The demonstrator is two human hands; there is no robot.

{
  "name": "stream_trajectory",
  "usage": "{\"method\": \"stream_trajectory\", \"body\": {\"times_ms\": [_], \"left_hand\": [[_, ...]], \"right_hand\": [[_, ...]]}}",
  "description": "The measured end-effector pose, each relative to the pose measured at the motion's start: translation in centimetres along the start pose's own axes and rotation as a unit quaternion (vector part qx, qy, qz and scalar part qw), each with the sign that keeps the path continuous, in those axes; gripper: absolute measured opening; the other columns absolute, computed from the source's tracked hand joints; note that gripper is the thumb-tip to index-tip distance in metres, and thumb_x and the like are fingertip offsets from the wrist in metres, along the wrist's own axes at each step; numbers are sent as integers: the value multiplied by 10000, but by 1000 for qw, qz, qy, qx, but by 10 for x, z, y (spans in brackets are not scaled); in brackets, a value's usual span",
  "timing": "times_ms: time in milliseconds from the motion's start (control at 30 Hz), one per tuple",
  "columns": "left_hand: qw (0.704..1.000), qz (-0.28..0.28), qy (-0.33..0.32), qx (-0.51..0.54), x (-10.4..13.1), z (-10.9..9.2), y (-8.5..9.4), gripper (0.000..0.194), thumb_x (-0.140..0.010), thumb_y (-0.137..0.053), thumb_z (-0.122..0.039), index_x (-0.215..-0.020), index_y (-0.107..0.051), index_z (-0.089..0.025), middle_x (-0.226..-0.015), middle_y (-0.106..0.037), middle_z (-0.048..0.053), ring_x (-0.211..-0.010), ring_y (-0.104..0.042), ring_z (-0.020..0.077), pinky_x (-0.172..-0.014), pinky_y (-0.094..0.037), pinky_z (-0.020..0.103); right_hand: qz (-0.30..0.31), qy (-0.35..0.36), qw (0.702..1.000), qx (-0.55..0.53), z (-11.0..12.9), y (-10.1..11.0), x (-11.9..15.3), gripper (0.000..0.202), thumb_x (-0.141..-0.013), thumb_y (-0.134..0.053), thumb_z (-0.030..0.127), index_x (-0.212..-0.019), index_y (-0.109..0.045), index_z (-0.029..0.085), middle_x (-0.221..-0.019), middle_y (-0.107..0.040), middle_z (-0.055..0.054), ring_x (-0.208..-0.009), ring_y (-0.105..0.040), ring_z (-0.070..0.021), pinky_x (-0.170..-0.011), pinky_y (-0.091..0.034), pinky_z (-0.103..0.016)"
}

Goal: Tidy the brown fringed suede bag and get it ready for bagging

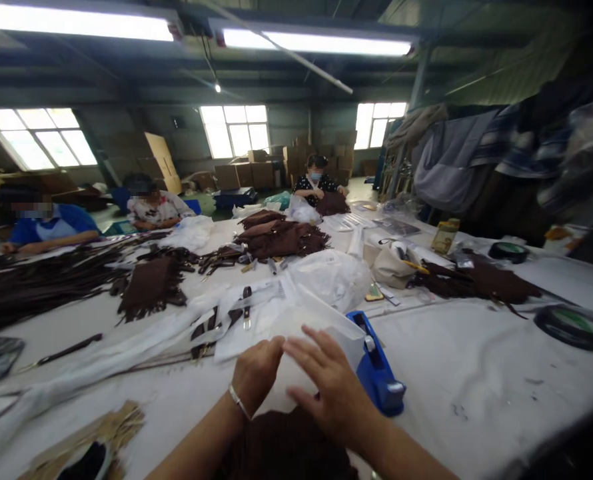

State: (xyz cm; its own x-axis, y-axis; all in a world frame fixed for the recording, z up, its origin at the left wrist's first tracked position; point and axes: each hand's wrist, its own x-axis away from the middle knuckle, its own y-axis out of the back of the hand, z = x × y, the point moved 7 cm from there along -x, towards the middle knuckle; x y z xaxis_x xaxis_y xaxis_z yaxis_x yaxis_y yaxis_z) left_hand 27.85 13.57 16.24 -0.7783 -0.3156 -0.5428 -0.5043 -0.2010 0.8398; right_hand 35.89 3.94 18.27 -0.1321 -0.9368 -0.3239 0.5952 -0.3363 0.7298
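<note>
In the head view, my left hand [257, 375] is closed in a pinch at the edge of a translucent white plastic bag [306, 319] in front of me. My right hand [324, 381] is open beside it, fingers spread over the plastic, its fingertips close to the left hand. Below both hands lies a dark brown cloth piece [289, 447], partly hidden by my arms. Just right of the plastic stands a blue tape dispenser [379, 373]. A dark strap with a metal buckle [247, 308] rests on the white material beyond my left hand.
Fringed brown bags [281, 239] are piled mid-table, with dark straps [41, 273] heaped at left. Black tape rolls [574, 327] lie at right, a beige pouch [389, 263] farther in. Co-workers [316, 190] sit along the far and left sides. Torn brown paper [96, 437] lies near left.
</note>
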Motion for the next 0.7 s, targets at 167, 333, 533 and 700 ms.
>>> {"method": "stream_trajectory", "body": {"times_ms": [167,333,533,700], "left_hand": [[982,169,-62,-59,19,-18,11,275,-888,-488,-424,-836,-572,-168,-613,-609,38,-592,-602,198,-522,-404,261],[935,268,182,-147,75,87,32,256,-877,-391,-128,-1070,-557,-156,-773,-663,121,-705,-647,263,-583,-437,312],[765,71,550,328,173,131,-4,228,-861,-376,-264,-851,-562,-133,-605,-588,50,-477,-556,170,-410,-357,233],[614,-17,559,556,161,114,-70,208,-829,-418,-231,-987,-514,-136,-861,-665,85,-695,-646,135,-532,-493,205]], "right_hand": [[67,-54,966,243,-44,4,-24,289,-742,-504,90,-946,-684,185,-902,-622,-93,-945,-511,-244,-870,-371,-375],[-66,-111,971,199,-84,21,2,402,-732,-471,103,-1089,-638,179,-888,-578,-81,-919,-497,-226,-875,-379,-360],[-221,-303,869,-322,-155,-41,44,509,-666,-573,244,-1175,-577,247,-878,-616,-15,-575,-513,-123,-638,-493,-324],[-209,-306,760,-534,-172,-82,27,493,-633,-580,240,-1124,-558,272,-985,-661,1,-829,-643,-167,-774,-531,-349]]}}
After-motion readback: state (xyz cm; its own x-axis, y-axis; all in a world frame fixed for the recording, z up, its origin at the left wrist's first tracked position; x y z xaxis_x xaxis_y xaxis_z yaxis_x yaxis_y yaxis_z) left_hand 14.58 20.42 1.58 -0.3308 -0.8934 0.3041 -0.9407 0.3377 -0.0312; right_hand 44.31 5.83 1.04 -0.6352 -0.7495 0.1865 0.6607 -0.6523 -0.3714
